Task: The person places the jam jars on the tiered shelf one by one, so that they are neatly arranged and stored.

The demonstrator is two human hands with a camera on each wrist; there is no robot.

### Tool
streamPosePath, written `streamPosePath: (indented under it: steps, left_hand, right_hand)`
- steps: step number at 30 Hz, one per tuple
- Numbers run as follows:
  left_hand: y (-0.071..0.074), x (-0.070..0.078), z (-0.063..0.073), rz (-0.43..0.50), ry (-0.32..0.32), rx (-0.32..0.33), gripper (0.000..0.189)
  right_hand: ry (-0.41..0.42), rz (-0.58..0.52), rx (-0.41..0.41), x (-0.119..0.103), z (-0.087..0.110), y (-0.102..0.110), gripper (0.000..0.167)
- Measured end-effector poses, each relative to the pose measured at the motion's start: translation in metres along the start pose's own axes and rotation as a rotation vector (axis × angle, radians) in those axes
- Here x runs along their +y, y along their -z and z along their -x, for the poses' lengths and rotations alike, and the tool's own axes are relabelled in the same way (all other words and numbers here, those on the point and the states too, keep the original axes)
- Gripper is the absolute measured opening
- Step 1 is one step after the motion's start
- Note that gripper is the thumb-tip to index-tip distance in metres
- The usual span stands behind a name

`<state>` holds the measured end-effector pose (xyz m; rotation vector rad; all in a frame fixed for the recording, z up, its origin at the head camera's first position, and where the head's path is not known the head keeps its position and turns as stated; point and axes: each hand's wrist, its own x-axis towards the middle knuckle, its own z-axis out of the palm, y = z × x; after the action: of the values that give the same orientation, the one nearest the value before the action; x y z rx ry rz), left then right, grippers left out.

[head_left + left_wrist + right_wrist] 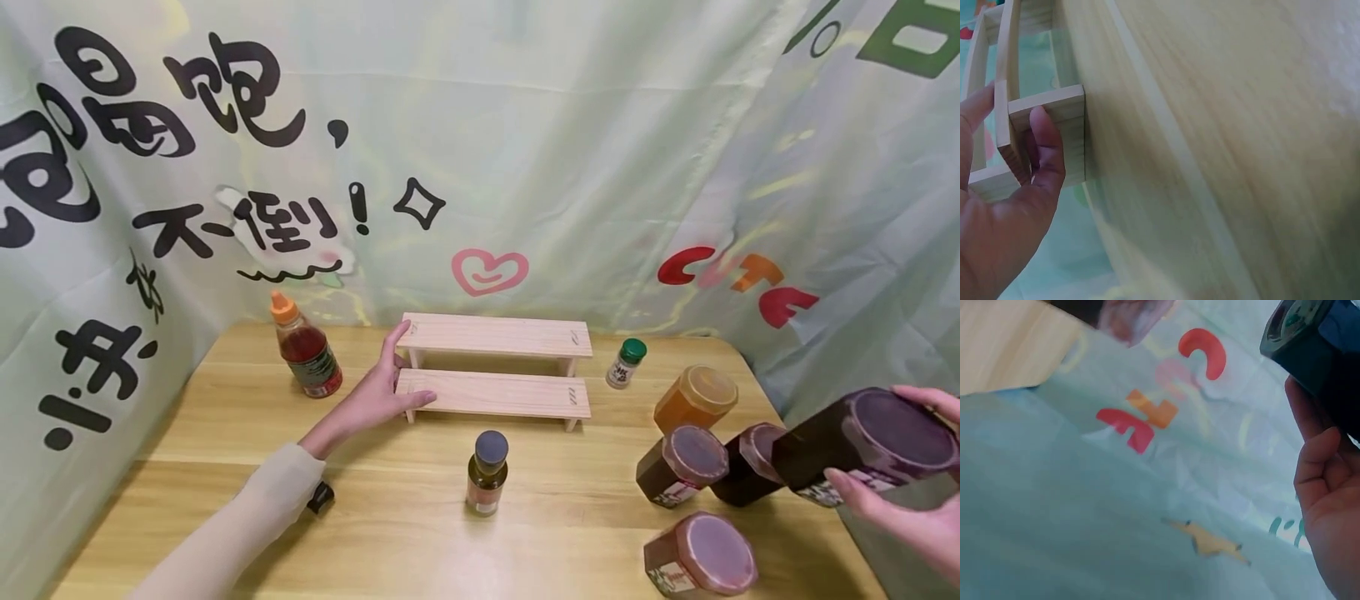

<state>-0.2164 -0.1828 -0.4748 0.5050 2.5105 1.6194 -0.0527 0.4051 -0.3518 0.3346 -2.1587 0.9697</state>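
A pale two-tier wooden step rack stands at the back middle of the table. My left hand grips its left end, thumb on the lower step and a finger reaching to the upper one. In the left wrist view that hand has thumb and fingers on either side of a board. On the far right my right hand holds a large dark jar, tilted, above the table's edge. The right wrist view shows the same jar in shadow, with the hand around it.
Near the raised jar stand several lidded jars, among them an amber one, a dark one and a reddish one. A green-capped shaker, a blue-capped bottle and an orange-capped sauce bottle surround the rack. Printed curtains enclose the table.
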Motion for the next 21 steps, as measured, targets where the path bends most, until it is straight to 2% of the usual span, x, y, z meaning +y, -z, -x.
streamPosePath:
  steps: [3,10,15,21]
  left_hand:
    - [-0.001,-0.001,-0.002,-0.017,-0.009,0.006,0.125]
    - [0.000,-0.004,-0.002,0.025,-0.031,0.041,0.126]
    - [0.001,-0.003,0.002,-0.001,-0.031,0.053,0.125]
    - [-0.002,0.000,-0.001,-0.028,-0.026,0.041,0.122]
  right_hand:
    - [-0.019,-0.061,-0.028,-0.002,-0.010,-0.007,0.106]
    - [-0.105,0.091,-0.099,-0.018,-0.035,-0.027,0.117]
    - [-0.095,0.164,-0.151,-0.018,-0.049,-0.044,0.119]
    - [-0.038,0.125,-0.191,-0.022,-0.066,-0.062,0.117]
